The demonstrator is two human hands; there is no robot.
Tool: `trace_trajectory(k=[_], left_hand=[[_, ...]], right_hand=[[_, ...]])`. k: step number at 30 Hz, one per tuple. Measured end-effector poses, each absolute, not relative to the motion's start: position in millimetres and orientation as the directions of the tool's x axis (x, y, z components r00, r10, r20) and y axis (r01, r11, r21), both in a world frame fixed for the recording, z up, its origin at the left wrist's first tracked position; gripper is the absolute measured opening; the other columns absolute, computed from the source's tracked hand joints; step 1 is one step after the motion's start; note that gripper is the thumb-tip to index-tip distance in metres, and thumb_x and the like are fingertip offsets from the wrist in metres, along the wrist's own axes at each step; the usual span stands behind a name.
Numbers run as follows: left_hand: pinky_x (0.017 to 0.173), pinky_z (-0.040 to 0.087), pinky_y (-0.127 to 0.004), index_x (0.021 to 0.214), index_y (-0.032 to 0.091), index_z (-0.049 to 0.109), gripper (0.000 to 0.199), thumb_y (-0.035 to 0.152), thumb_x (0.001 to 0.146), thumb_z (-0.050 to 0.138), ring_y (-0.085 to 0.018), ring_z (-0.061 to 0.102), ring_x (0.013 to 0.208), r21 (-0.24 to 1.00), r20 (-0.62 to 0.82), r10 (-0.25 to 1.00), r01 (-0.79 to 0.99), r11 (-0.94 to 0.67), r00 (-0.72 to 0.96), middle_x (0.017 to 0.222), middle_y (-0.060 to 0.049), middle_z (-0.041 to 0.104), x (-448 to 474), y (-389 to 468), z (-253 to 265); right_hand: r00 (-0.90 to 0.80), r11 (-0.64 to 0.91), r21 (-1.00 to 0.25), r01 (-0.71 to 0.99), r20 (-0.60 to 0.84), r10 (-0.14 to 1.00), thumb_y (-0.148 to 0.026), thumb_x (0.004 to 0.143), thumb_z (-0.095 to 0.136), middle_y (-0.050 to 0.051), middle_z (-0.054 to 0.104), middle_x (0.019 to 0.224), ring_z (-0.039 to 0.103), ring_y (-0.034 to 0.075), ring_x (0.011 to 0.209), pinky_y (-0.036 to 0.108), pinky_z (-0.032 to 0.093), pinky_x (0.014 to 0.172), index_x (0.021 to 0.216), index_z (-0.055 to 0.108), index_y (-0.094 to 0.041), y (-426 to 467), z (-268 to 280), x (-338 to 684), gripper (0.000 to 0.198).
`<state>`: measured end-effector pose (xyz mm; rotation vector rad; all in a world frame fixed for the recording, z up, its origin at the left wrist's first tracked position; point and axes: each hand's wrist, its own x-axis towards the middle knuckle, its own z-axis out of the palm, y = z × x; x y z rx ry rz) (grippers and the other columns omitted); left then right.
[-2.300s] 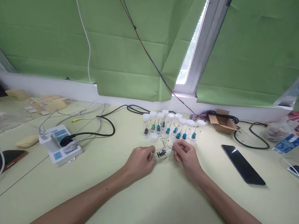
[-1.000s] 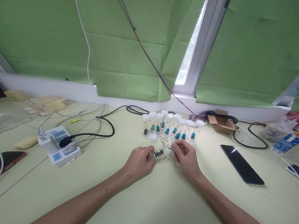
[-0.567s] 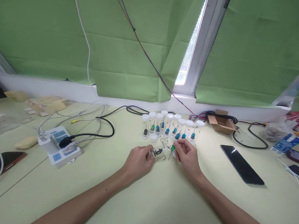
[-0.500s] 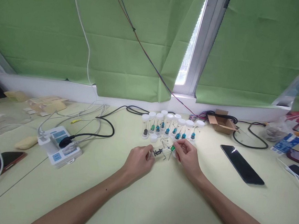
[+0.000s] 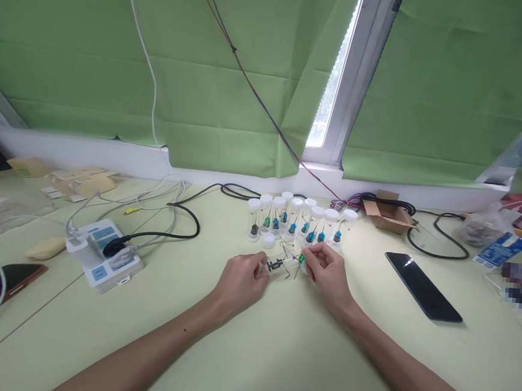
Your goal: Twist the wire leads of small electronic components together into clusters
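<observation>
Fingers first: left hand [image 5: 243, 281] pinches the near end of the clear tube [image 5: 283, 261], right hand [image 5: 327, 274] has thumb and forefinger pressed together, seemingly on the green piece [image 5: 302, 258]; exact contact there too small for me to confirm. Changed since about two seconds ago: green piece was mostly masked by those fingers, now shows plainly; black piece [image 5: 275, 265] and left hand sit slightly further left. For the work, I'd judge the parts are being eased apart or lined up, can't tell which. Clear tube is between the hands, over the table [image 5: 230, 362], in front of the capped vials [image 5: 293, 227]. Long axis runs near sideways, left hand toward right, right end angled a bit to the back; that end points at the green piece. Bent metal rod [image 5: 286, 275] shows just beside, toward me.
</observation>
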<state>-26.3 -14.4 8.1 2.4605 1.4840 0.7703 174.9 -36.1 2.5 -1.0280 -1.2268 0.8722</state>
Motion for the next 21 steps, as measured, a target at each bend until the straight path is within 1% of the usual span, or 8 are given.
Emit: trace_trajectory(k=[9, 21], left_hand=[[0.054, 0.030, -0.025, 0.077, 0.020, 0.061, 0.016, 0.012, 0.074, 0.048, -0.014, 0.049, 0.054, 0.392, 0.335, 0.864, 0.779, -0.490, 0.375, 0.059, 0.001, 0.058, -26.5, -15.2, 9.0], [0.053, 0.031, -0.025, 0.077, 0.020, 0.062, 0.018, 0.011, 0.072, 0.047, -0.015, 0.051, 0.055, 0.378, 0.322, 0.872, 0.794, -0.476, 0.369, 0.060, 0.001, 0.060, -26.4, -14.8, 10.9]], right_hand=[[0.119, 0.301, -0.953, 0.017, 0.301, 0.946, -0.040, 0.087, 0.066, -0.004, 0.050, 0.058, 0.040, 0.008, 0.046, 0.023, 0.031, 0.045, 0.074, 0.054, -0.019, -33.6, -2.7, 175.5, 0.027], [0.107, 0.270, -0.963, 0.007, 0.269, 0.957, -0.045, 0.084, 0.068, -0.002, 0.057, 0.062, 0.043, 0.007, 0.044, 0.022, 0.032, 0.043, 0.073, 0.056, -0.018, -33.9, -3.9, 175.5, 0.031]])
